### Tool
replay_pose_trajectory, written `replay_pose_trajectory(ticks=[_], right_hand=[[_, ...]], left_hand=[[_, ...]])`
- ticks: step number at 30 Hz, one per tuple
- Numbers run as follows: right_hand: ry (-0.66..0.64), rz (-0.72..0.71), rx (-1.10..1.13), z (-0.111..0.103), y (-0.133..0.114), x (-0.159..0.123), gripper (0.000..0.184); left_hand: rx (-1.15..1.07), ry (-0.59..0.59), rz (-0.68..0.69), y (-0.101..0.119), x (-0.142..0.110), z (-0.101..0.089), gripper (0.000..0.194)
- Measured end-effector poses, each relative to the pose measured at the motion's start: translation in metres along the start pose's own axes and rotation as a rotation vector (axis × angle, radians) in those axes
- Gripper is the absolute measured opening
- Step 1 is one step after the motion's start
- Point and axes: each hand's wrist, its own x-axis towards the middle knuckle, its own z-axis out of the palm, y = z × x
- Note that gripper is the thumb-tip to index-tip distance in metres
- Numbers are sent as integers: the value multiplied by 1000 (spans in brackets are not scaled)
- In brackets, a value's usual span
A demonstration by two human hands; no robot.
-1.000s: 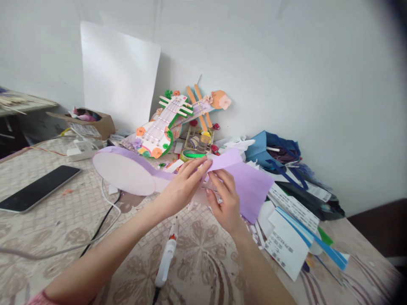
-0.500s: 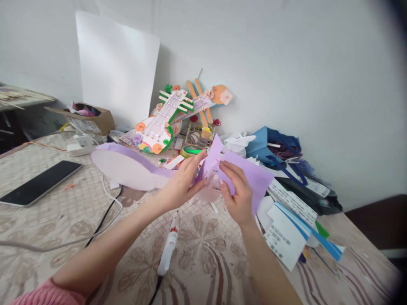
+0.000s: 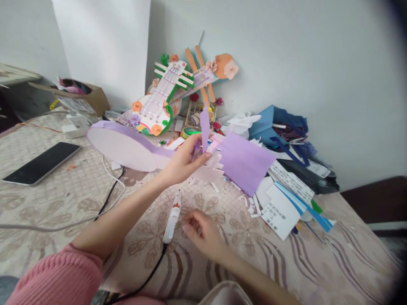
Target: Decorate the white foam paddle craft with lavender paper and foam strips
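Note:
A lilac-edged paper lute (image 3: 122, 149) with a pale flat face lies across the table, its round body on the left. My left hand (image 3: 186, 159) is closed around its narrow head end, where a purple paper strip (image 3: 205, 123) stands up between thumb and fingers. Just right of that hand is a purple paper sheet (image 3: 248, 163). My right hand (image 3: 205, 233) is lower down, its fingers loosely curled and apart with nothing visible in them. Close to its left lies a white glue gun (image 3: 172, 220), which it does not appear to touch.
Two decorated craft lutes (image 3: 163, 95) lean by the wall. A black phone (image 3: 41, 163) and white cable (image 3: 111, 207) lie left. Printed papers (image 3: 281, 216), paper scraps (image 3: 252, 205) and a blue bag (image 3: 270, 123) are on the right. A cardboard box (image 3: 95, 97) stands back left.
My right hand has left the purple paper and moved down beside the glue gun. My left hand stays on the lute's head end. The view has tilted downward.

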Motion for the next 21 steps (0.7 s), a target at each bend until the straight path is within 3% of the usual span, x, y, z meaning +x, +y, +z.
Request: replay_pose_trajectory(ticks=[4,6,10,15,21], right_hand=[[-25,77,121,31,0,-11,43],[2,126,95,38,-4,-9,47],[70,241,-69,49,-12,2,37],[181,275,-300,65,-15,10,45],[285,270,-182,71,-7,2,21]], left_hand=[[-49,18,-14,-4,1,1,39],[-68,29,-41,-5,2,1,39],[-154,38,-60,-3,4,1,41],[-191,42,-68,-2,5,1,38],[-208,48,-74,-3,6,1,35]])
